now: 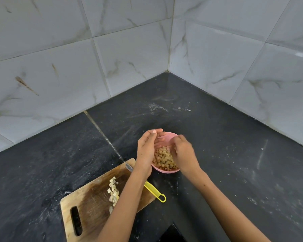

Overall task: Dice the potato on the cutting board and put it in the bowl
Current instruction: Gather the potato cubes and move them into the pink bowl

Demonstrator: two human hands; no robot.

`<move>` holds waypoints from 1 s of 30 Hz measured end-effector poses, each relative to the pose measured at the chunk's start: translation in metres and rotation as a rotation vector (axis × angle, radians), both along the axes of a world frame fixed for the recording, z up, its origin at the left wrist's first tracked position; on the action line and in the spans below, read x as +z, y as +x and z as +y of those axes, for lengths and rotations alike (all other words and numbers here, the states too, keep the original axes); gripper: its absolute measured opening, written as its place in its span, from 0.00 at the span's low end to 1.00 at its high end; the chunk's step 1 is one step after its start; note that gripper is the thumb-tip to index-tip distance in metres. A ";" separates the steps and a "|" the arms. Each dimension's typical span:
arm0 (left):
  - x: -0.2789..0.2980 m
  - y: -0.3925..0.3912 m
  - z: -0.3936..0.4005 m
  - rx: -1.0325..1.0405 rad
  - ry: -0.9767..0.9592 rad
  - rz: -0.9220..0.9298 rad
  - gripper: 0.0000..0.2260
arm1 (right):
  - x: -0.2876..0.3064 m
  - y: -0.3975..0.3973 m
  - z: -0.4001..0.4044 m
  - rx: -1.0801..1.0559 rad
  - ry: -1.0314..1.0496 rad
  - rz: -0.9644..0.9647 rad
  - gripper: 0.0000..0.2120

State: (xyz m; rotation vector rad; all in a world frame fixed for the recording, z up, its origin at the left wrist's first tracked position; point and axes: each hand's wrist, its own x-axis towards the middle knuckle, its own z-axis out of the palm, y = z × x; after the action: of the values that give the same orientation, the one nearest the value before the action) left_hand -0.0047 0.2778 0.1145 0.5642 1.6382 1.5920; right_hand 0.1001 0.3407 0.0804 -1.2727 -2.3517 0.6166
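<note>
A pink bowl (168,137) stands on the dark counter and holds a heap of diced potato (163,158). Both of my hands are over it. My left hand (147,147) hovers at the bowl's left rim, palm turned inward and fingers loosely cupped. My right hand (182,152) is blurred, fingers pointing down into the bowl; whether it grips any pieces is not visible. A wooden cutting board (87,198) lies to the lower left with a short row of potato cubes (114,191) on it. A knife with a yellow handle (154,191) lies across the board's right side, partly under my left forearm.
The black stone counter (234,154) fills a corner between two white marble-look tiled walls (59,58). A grout seam (101,131) runs diagonally across the counter toward the board. White specks are scattered over the counter. The counter's front edge shows at the bottom middle.
</note>
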 end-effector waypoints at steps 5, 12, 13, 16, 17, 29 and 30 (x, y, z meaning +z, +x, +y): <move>-0.005 -0.013 -0.030 -0.005 0.084 0.129 0.11 | 0.002 -0.013 -0.033 0.096 -0.078 -0.057 0.17; -0.028 -0.058 -0.127 0.106 0.056 0.223 0.11 | -0.021 -0.049 -0.108 0.298 -0.237 0.426 0.14; -0.035 -0.064 -0.143 0.136 0.019 0.232 0.11 | -0.029 -0.055 -0.113 0.313 -0.251 0.425 0.14; -0.057 -0.079 -0.180 0.225 -0.085 0.271 0.11 | -0.050 -0.068 -0.121 0.421 -0.257 0.320 0.16; -0.062 -0.082 -0.187 0.242 -0.104 0.298 0.11 | -0.055 -0.073 -0.122 0.467 -0.259 0.256 0.17; -0.095 -0.093 -0.182 -0.254 -0.267 0.857 0.21 | -0.049 -0.057 -0.134 0.471 -0.356 0.189 0.17; -0.096 -0.089 -0.186 -0.268 -0.253 0.874 0.22 | -0.046 -0.052 -0.130 0.394 -0.363 0.171 0.13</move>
State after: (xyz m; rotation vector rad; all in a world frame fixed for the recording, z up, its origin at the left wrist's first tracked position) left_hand -0.0942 0.0918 0.0186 1.4026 2.2085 0.9458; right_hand 0.0476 0.2106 0.0341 -0.8398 -2.4301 1.2702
